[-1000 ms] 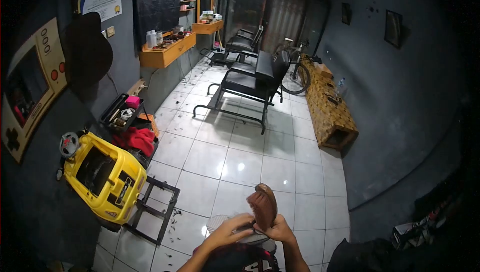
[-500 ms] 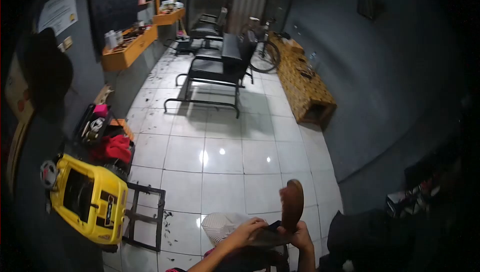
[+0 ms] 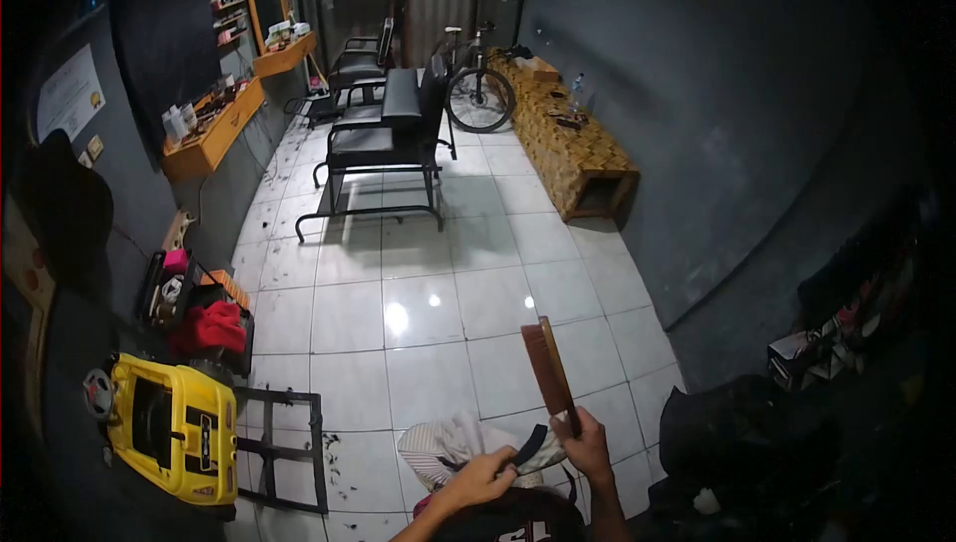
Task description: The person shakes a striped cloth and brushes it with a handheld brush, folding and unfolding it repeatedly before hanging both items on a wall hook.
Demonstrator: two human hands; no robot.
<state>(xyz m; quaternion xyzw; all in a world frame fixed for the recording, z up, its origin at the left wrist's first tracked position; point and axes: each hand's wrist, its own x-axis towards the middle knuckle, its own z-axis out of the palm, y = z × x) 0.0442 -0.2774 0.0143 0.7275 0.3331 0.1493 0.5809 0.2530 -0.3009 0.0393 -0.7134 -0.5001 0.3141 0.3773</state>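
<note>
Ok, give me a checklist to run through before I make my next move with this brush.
1. Brush held in the right hand: ok, gripped at its lower end, the other end up.
2. Left hand free: not ok, a dark strip is in its fingers.
3. Bristles free of loose hair: cannot tell, too small to see.
4. Striped cloth spread flat: not ok, it looks bunched up beyond the hands.
5. Brush clear of the black chairs: ok, they stand well apart.
6. Floor free of dark bits: not ok, some lie beside the black frame.
</note>
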